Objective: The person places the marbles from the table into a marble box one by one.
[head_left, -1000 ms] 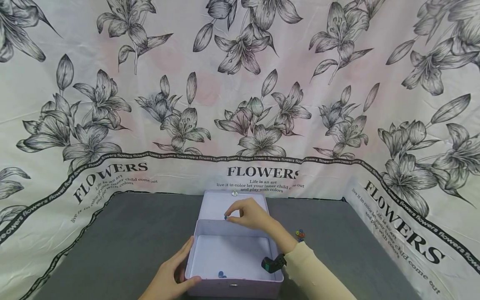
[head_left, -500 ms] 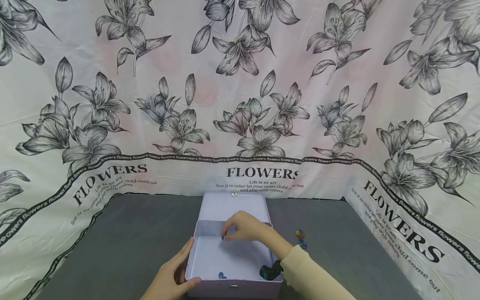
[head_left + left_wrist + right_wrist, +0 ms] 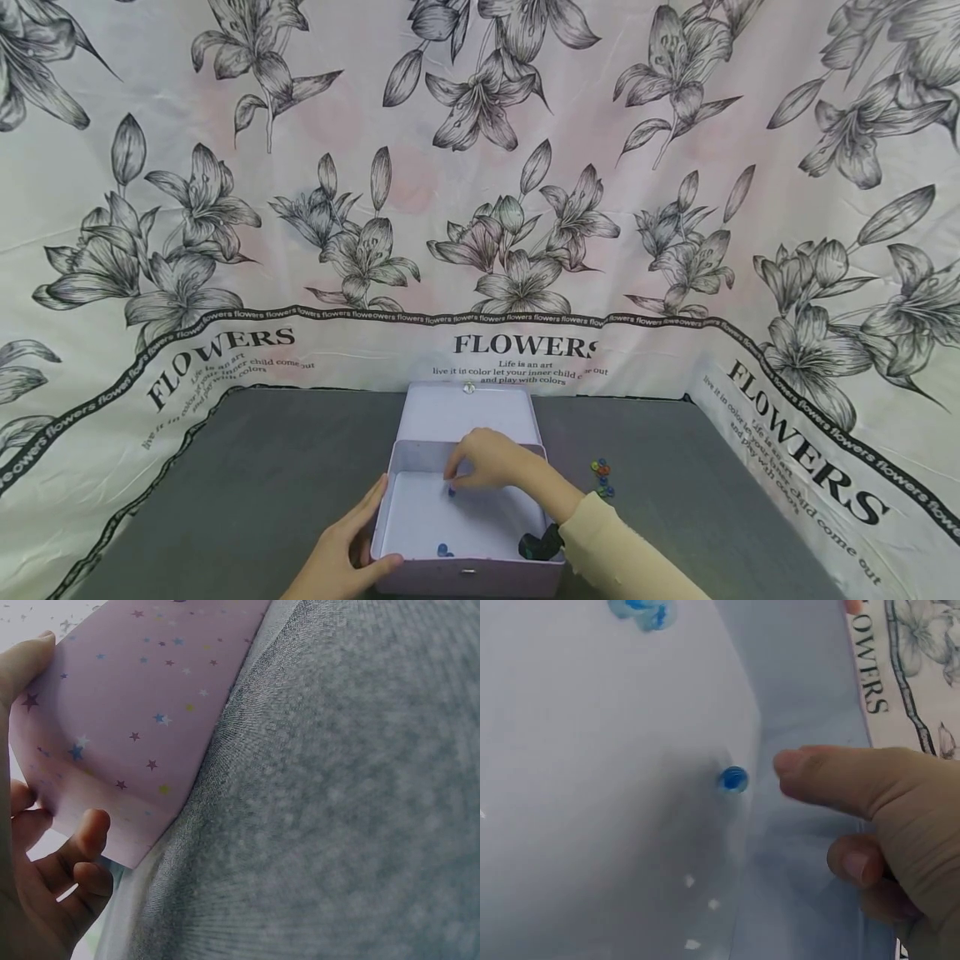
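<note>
A pale lilac lidded box (image 3: 420,517) stands with its lid (image 3: 468,412) tipped back. My left hand (image 3: 347,542) grips its front left corner, fingers along the left side and thumb at the front rim. In the left wrist view, that hand lies against the star-printed outer wall (image 3: 142,712). Inside the box, my right hand (image 3: 483,460) hovers over a blue glass marble (image 3: 734,779). A small gap separates the fingertips from the marble in the right wrist view. More blue marbles (image 3: 444,550) lie together near the front wall inside.
Several coloured marbles (image 3: 602,477) lie clustered on the dark grey cloth (image 3: 300,467) right of the box. A flower-printed curtain (image 3: 480,250) rises behind and along both sides. The black wrist camera (image 3: 542,543) hangs over the box's right front.
My right hand came down from above the box's back rim into the box with a blue marble, then let it go. My left hand stays at the corner.
</note>
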### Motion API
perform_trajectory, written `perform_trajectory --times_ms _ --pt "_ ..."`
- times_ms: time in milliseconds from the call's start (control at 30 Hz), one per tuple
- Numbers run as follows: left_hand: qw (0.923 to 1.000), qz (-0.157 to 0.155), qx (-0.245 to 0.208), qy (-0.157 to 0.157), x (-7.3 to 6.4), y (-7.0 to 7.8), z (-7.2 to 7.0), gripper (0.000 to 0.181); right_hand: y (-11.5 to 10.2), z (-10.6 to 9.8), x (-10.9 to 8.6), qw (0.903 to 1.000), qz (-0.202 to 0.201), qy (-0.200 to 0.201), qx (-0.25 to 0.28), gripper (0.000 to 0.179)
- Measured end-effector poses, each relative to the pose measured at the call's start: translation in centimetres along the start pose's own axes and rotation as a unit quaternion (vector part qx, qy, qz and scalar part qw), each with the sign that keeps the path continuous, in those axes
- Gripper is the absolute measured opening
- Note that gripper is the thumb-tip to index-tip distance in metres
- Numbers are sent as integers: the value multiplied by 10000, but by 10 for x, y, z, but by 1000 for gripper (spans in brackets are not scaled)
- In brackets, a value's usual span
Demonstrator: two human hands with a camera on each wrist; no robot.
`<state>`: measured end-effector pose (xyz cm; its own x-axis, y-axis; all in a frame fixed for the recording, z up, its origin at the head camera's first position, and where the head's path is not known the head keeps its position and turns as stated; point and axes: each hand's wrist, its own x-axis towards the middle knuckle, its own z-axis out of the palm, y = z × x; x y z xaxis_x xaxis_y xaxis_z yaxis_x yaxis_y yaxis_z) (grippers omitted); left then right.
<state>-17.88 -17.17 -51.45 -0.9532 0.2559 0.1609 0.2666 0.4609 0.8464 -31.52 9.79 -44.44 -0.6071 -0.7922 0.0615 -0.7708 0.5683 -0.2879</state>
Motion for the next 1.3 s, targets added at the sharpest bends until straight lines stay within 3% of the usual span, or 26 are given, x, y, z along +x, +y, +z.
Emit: perform_trajectory --times_ms 133,233,367,500,733,1100,1300 --pt "9999 90 26 60 2 -2 0 97 9 -5 -3 9948 -27 334 962 10" --pt "9999 73 28 99 2 -2 1 97 19 -12 -10 9829 96 669 1715 14" --pt "9999 -37 -11 100 2 -1 1 98 32 -25 -26 9681 387 1180 2174 18" --pt "9999 -87 -18 100 1 0 0 99 44 -38 -48 9543 581 1704 2386 19" --pt "9992 311 8 236 2 -1 -1 97 68 -47 -87 9276 1157 2568 2453 17" --pt "9999 13 -22 144 0 -1 0 98 106 -20 -148 8813 2335 3035 2770 23" --pt "9999 -14 -38 123 0 0 0 98 126 -2 -179 8743 2510 3326 2490 28"
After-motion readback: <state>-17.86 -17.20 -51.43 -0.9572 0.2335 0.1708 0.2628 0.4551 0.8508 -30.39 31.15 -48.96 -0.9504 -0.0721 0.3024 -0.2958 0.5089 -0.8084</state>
